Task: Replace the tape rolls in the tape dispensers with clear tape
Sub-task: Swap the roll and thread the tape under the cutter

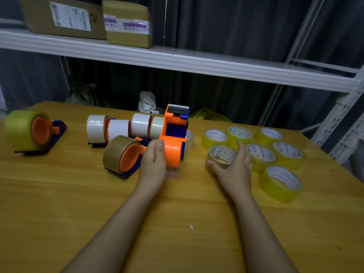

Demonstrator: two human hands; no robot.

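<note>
1. Wooden table (177, 203), orange-brown, set before white metal shelving (197, 64) and dark curtains.
2. Left hand (154, 160): fingers curled around the round orange hub end of an empty orange-and-blue dispenser (174, 134), which stands with its toothed blade uppermost.
3. Right hand (233, 168): thumb and fingers spread over a brown tape roll (221, 156) lying flat on the table.
4. Clear tape rolls (279, 183), yellowish, lying flat in a cluster right of the right hand.
5. Dispenser loaded with brown tape (123, 155), just left of the left hand.
6. Row of dispensers with white rolls (118, 129) behind it.
7. Dispenser loaded with clear tape (29, 131), far left.
8. Cardboard boxes (126, 22) on the shelf.
</note>
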